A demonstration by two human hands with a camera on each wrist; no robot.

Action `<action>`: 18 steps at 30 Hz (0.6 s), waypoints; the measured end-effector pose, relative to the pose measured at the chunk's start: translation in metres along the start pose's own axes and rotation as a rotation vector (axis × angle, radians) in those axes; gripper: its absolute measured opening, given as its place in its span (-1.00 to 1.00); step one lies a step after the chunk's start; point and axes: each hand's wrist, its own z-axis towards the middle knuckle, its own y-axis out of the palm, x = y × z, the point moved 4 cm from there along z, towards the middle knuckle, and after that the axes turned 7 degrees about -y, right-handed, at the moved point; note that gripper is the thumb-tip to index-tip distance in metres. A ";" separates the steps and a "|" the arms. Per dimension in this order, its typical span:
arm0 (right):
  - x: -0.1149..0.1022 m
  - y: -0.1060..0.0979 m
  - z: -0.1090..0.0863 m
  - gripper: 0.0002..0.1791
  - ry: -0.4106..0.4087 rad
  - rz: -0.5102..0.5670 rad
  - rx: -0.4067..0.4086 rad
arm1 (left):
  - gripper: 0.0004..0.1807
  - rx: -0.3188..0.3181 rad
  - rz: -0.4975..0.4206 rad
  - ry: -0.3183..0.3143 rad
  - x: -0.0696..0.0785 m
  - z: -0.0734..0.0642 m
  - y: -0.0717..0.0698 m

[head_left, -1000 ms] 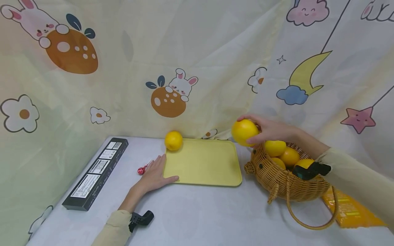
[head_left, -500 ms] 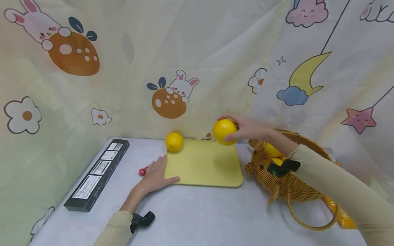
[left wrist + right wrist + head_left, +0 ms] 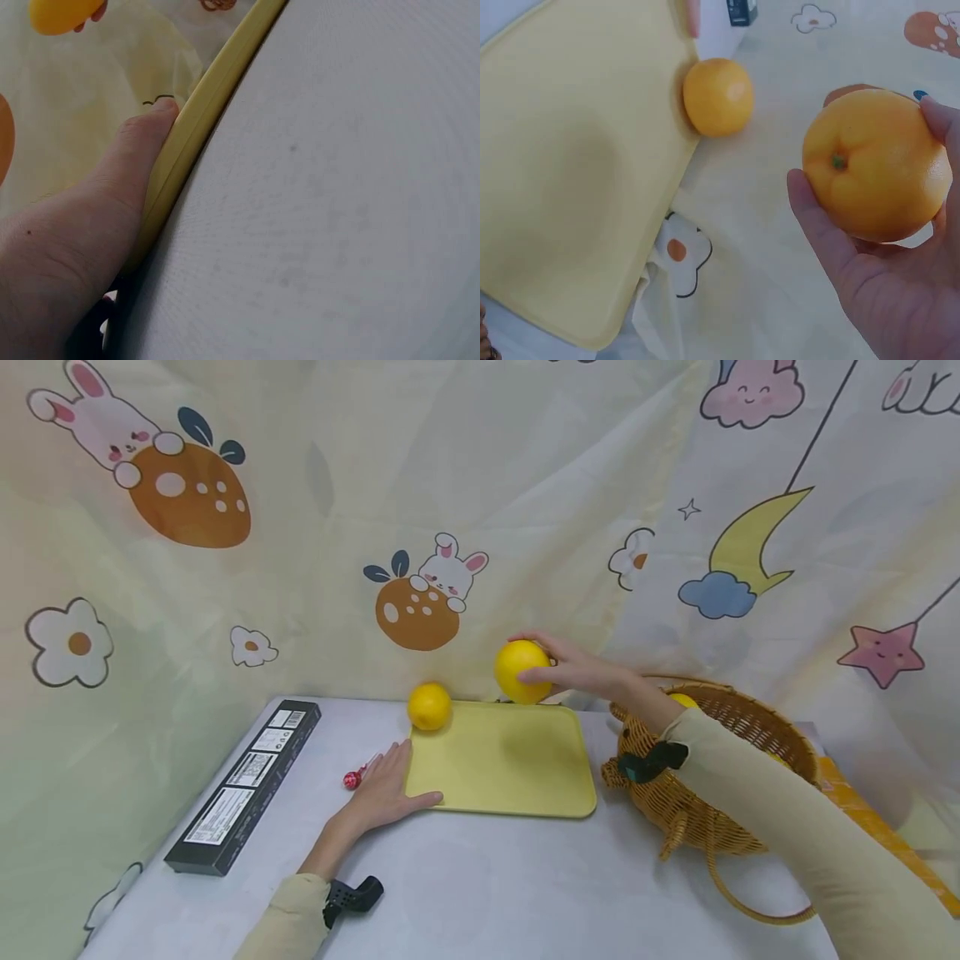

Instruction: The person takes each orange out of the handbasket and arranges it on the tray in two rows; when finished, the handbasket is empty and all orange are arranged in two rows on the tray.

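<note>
A yellow-orange orange (image 3: 877, 165) with a small green stem spot is held by my right hand (image 3: 573, 670), fingers and thumb curled round it, above the far part of the yellow tray (image 3: 517, 768). Another orange (image 3: 430, 707) sits at the tray's far left corner. My left hand (image 3: 384, 789) lies flat with fingers straight at the tray's left edge, the thumb touching its near rim; the left wrist view shows that thumb (image 3: 139, 150) along the rim. At the right, a wicker animal-shaped basket (image 3: 682, 802) holds more yellow fruit, mostly hidden behind my right forearm.
A long black box (image 3: 247, 785) with white labels lies at the table's left. Between it and my left hand is a red-wrapped lollipop (image 3: 352, 779). An orange packet (image 3: 877, 818) lies beyond the basket, partly covered by my sleeve. A printed cloth hangs behind the table.
My right hand has carried the held orange leftward from above the basket to over the tray's far side. The left hand stays at the tray's edge.
</note>
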 end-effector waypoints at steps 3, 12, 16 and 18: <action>0.000 0.006 0.004 -0.29 -0.016 0.021 -0.011 | 0.31 0.003 0.006 0.004 0.000 0.000 0.000; -0.002 0.024 0.012 -0.37 -0.023 0.139 -0.004 | 0.30 0.005 0.004 0.003 0.001 -0.001 -0.003; -0.002 0.029 0.015 -0.36 -0.029 0.171 0.010 | 0.30 0.001 -0.003 0.008 0.001 -0.001 -0.002; 0.000 0.030 0.016 -0.35 -0.033 0.192 0.019 | 0.30 -0.001 0.002 0.007 0.001 0.000 0.000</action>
